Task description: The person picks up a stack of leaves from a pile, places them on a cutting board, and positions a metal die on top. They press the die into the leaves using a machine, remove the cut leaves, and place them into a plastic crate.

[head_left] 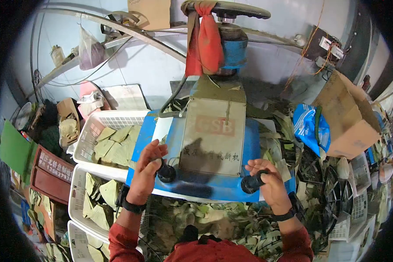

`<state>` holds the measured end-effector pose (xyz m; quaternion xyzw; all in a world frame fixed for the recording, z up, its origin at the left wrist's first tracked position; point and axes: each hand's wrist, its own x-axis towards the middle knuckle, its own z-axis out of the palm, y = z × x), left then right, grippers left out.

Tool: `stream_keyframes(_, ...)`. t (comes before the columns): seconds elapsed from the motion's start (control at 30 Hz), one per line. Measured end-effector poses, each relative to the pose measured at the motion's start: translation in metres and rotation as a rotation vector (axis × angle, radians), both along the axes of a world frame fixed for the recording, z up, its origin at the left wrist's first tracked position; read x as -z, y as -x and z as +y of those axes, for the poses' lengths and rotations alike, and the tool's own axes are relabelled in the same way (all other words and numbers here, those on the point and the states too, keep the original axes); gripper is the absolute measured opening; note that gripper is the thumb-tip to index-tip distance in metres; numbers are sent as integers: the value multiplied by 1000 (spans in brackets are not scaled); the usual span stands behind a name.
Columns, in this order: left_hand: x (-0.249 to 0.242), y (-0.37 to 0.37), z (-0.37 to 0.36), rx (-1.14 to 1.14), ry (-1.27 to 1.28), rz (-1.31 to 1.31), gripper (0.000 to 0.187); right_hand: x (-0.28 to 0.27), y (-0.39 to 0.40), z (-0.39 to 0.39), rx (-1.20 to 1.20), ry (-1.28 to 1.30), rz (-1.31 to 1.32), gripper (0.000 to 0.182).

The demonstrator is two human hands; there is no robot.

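A blue machine (214,183) with a beige front panel stands in the middle, and two black knobs stick out from its near edge. Against the left knob (166,173) rests my left hand (147,168), its fingers spread and raised, with the thumb side nearest the knob. My right hand (270,179) is at the right knob (251,183); its thumb and palm lie around the knob's end, while the fingers reach out above it. Both wrists wear black bands.
White baskets (77,192) with cut green leaf pieces stand at the left. A cardboard box (347,118) and a blue bag (302,122) are at the right. Leaf scraps (205,222) lie below the machine. A handwheel (249,10) with red cloth (209,43) is above.
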<state>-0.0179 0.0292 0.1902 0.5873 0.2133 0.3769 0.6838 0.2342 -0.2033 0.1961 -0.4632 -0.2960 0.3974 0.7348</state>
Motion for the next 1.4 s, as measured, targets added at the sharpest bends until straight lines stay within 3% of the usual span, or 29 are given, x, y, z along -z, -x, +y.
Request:
stream_keyframes(0.13,-3,5,-7,-82,-28,-41,47,-10,3,-1,-45,-44,-47,40)
stream_keyframes(0.2,0,25,-26,-234,-186,12,44,-20,13,1,-37,26,-151,29)
stream_keyframes(0.33,77,93,-66,-300,173,32,34,-31,30,9,-98,119,-348,20)
stream_keyframes(0.37,109,106,-77,-246,163,12,32,-35,39,17,-123,127,-410,20)
stream_keyframes(0.47,136,103,-128,-148,264,86,29,-29,59,45,-249,79,-433,25)
stream_keyframes(0.53,138,74,-152,-112,366,91,31,-33,80,70,-386,26,-342,31)
stream_keyframes(0.6,127,37,-164,-61,366,153,37,-19,91,108,-407,-145,-508,41)
stream_keyframes(0.67,136,3,-171,-150,399,-5,46,-21,98,135,-607,-104,-379,49)
stream_keyframes(0.73,135,-14,-164,-209,467,-93,54,-19,94,140,-521,-229,-469,50)
stream_keyframes(0.8,130,-24,-150,-250,578,-106,59,-20,71,116,-444,-174,-633,46)
stream_keyframes(0.9,120,-25,-132,-217,791,-164,53,17,28,70,-263,-68,-1001,40)
stream_keyframes(0.97,147,-23,-114,-114,903,-254,42,54,14,41,-345,175,-1057,48)
stream_keyframes(1.07,116,-32,-100,158,887,-139,32,82,24,16,-339,299,-1408,61)
stream_keyframes(1.1,136,-35,-95,85,1006,-108,22,86,29,13,-330,317,-1466,66)
stream_keyframes(1.17,118,-36,-90,97,1131,1,23,92,42,11,-309,365,-1575,76)
stream_keyframes(1.3,98,-39,-81,207,1276,58,22,108,46,12,-164,440,-1607,73)
stream_keyframes(1.4,69,-38,-82,316,1251,95,27,117,37,19,-137,411,-1360,72)
